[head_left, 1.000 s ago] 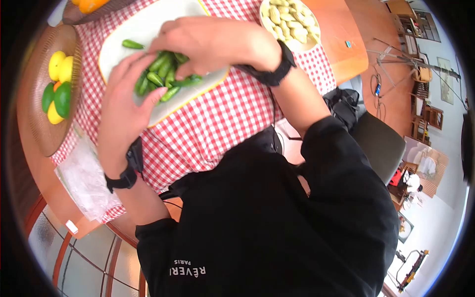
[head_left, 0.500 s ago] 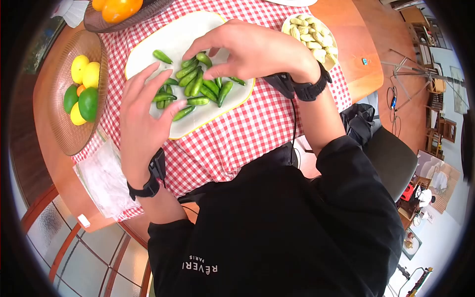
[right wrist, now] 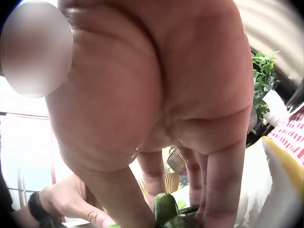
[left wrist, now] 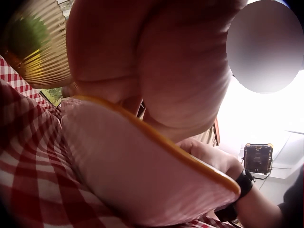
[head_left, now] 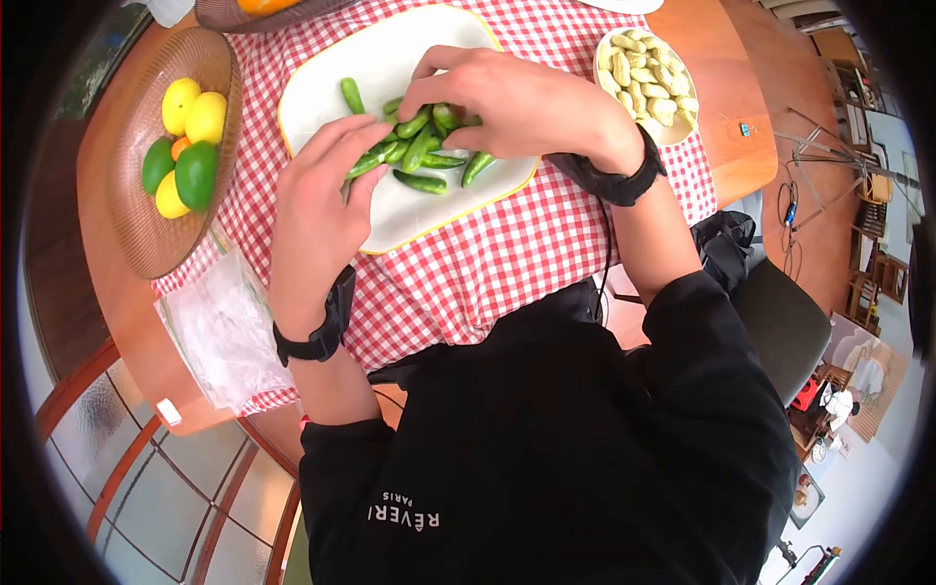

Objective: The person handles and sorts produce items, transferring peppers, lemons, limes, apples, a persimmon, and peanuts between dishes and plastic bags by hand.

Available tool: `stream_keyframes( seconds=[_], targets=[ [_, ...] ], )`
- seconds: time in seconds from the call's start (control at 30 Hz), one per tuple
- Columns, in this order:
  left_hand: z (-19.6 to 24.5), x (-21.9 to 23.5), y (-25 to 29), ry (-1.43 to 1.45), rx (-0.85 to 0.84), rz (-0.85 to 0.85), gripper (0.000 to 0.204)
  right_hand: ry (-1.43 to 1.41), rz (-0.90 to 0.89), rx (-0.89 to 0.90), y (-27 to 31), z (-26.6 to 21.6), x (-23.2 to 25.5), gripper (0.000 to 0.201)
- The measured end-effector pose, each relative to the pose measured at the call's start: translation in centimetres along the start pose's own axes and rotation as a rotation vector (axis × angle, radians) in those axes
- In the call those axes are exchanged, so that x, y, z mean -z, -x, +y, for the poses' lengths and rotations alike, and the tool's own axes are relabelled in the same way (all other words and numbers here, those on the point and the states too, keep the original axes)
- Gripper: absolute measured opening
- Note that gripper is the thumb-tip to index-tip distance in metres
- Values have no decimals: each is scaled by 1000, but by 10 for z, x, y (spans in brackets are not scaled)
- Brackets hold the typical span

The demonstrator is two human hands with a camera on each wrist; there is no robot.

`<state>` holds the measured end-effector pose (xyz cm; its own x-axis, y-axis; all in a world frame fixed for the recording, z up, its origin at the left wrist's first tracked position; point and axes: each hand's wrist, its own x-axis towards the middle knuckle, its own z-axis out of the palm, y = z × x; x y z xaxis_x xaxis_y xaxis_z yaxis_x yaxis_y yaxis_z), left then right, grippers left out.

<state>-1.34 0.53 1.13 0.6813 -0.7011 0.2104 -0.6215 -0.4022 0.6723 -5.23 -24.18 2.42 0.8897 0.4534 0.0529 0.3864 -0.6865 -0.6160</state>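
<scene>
Small green chili peppers (head_left: 421,182) lie heaped on a white rectangular plate (head_left: 400,226) with a yellow rim. My left hand (head_left: 327,195) is at the left of the heap, thumb and fingers bent round some peppers. From the right, my right hand (head_left: 507,102) grips others; in the right wrist view a pepper (right wrist: 166,209) shows between its thumb and fingers. One loose pepper (head_left: 351,96) lies beyond the left hand, near the far left of the plate. In the left wrist view, the plate's side hides the peppers.
Left of the plate, a ribbed brown oval dish (head_left: 136,219) holds yellow and green fruit. A bowl of peanuts (head_left: 643,78) stands at the right. A clear plastic bag (head_left: 219,331) lies at the near left on the red-checked tablecloth (head_left: 458,268). Another fruit dish (head_left: 219,15) is at the far left.
Both hands were spread above the peppers half a second ago; they have drawn closer together and their fingers have closed in on the heap. The head view has shifted too.
</scene>
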Motion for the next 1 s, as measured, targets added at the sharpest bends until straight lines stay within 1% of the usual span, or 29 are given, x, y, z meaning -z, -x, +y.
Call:
stream_keyframes(
  seconds=[0.03, 0.07, 0.13, 0.17, 0.2, 0.27, 0.3, 0.33, 0.4, 0.43, 0.47, 0.53, 0.57, 0.6, 0.67, 0.7, 0.73, 0.77, 0.8, 0.83, 0.87, 0.93, 0.97, 1.0],
  targets=[
    [0, 1, 0, 30, 45, 11, 40, 4, 44, 19, 0, 5, -1, 35],
    [-1, 1, 0, 20, 44, 15, 40, 3, 49, 29, -1, 9, 1, 35],
    [-6, 1, -1, -31, -44, 109, 44, 25, 110, 74, -3, 12, 6, 33],
    [-10, 3, -1, -97, -54, 106, 52, 22, 119, 67, -3, 11, 10, 35],
    [-10, 3, -1, -103, -46, 104, 52, 13, 117, 72, -1, 7, 13, 35],
    [-5, 1, -1, -211, -80, 143, 63, -99, 93, -123, 1, -6, 18, 37],
    [-6, -2, 1, -239, -69, 94, 71, -71, 60, -75, 2, -1, 16, 49],
    [-7, -5, 3, -238, -66, 88, 71, -77, 58, -77, 5, -2, 14, 49],
    [-10, -10, 5, -282, -56, -45, 70, -92, -5, -7, 7, -4, 15, 66],
    [-9, -10, 5, -260, -82, -56, 62, -69, -81, -64, 7, -8, 15, 78],
    [-7, -9, 4, -271, -82, -48, 62, -66, -78, -51, 6, -7, 10, 78],
    [-4, -7, 6, -129, -29, -116, 52, 91, -31, -8, 2, -5, -3, 80],
    [-4, -8, 6, -116, -26, -69, 48, 105, -18, -61, 1, -10, -8, 65],
    [-4, -8, 5, -125, -14, -77, 48, 89, -18, -54, -1, -10, -9, 65],
    [-4, -5, 4, -50, -31, -94, 44, 102, -8, -5, 0, -7, -9, 54],
    [-1, -6, 3, -69, -65, -40, 38, 98, 6, -22, 1, -7, -8, 43],
    [-1, -6, 4, -79, -59, -45, 38, 88, 10, -16, 1, -6, -9, 43],
    [-3, -7, 4, -51, -50, -13, 35, 55, 14, -14, 1, -3, -7, 40],
    [-5, -9, 2, -24, -46, 26, 33, 29, 19, -9, 0, -2, -2, 37],
    [-7, -10, -1, -2, -88, 97, 27, 21, 51, 9, -2, -2, 0, 31],
    [-9, -10, -2, -12, -92, 105, 27, 27, 56, 20, -3, 1, 1, 31],
    [-9, -8, -2, -2, -60, 151, 21, 44, 126, 83, -4, 6, -2, 30],
    [-7, -8, -1, 38, -21, 190, 18, 29, 157, 93, -4, 5, -1, 30],
    [-4, -5, 0, 39, -18, 183, 18, 23, 156, 88, -5, 6, -2, 30]
  ],
)
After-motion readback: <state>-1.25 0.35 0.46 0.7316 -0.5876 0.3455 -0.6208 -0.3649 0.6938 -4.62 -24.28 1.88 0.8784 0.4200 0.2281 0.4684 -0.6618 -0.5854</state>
